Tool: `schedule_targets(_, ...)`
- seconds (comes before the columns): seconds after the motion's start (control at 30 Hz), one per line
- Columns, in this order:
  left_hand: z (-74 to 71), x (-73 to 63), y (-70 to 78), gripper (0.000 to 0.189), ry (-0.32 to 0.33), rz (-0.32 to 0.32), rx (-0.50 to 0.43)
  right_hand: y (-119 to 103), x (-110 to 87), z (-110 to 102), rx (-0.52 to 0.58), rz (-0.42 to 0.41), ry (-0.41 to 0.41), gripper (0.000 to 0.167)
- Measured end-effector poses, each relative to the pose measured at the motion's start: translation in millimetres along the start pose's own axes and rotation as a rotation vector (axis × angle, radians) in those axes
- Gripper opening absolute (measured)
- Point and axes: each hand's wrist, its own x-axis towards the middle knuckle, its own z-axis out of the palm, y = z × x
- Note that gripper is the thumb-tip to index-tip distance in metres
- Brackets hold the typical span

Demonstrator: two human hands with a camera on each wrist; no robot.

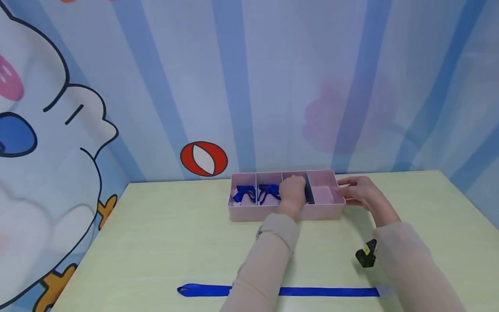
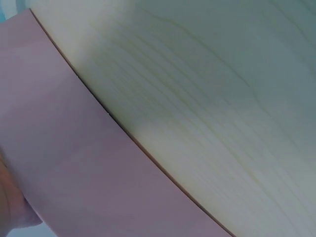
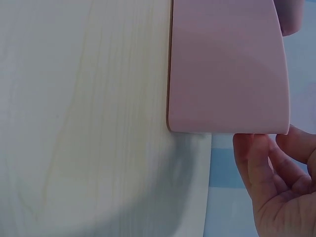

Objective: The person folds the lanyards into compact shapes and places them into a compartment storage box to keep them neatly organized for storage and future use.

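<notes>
A long pink divided box stands at the back of the table. My left hand reaches down into its third compartment from the left. The fingers are hidden inside, and a bit of blue shows beside them, so I cannot tell whether they hold it. Blue ribbon loops lie in the leftmost compartment, and similar blue loops in the one beside it. At the box's right end, my right hand rests its fingertips against the end wall, thumb near the rim, as the right wrist view also shows.
A long flat blue ribbon lies across the front of the table, passing beneath the left sleeve, its left end looped. A small black device with a yellow label is beside the right sleeve. Behind the table rises a striped, printed backdrop.
</notes>
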Motion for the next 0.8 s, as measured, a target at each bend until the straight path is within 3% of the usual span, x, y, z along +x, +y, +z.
schedule_targets(0.13, 2.8, -4.1, -6.1, 0.010, 0.055, 0.025, -0.042, 2, -1.5, 4, 0.007, 0.009, -0.001, 0.061)
schedule_targets(0.27, 4.6, -9.7, -15.9, 0.003, 0.141, 0.080, -0.165, 3, -2.2, 8, 0.013, 0.003, 0.021, 0.059)
schedule_targets(0.37, 2.7, -15.7, -21.5, 0.006, 0.145, 0.124, -0.334, 7, -3.7, 7, 0.014, -0.026, 0.034, 0.058)
schedule_targets(0.47, -2.2, -22.1, -24.4, 0.016, 0.106, 0.166, -0.444, 12, -6.8, 4, 0.002, -0.054, 0.040, 0.056)
schedule_targets(0.67, -19.3, -37.1, -36.6, 0.016, 0.119, 0.260, -0.347, 14, -10.2, 1, 0.000, -0.078, 0.001, 0.062)
schedule_targets(0.8, -35.8, -46.5, -52.6, 0.015, 0.134, 0.293, -0.352, 9, -15.7, -3, -0.051, -0.118, -0.037, 0.069)
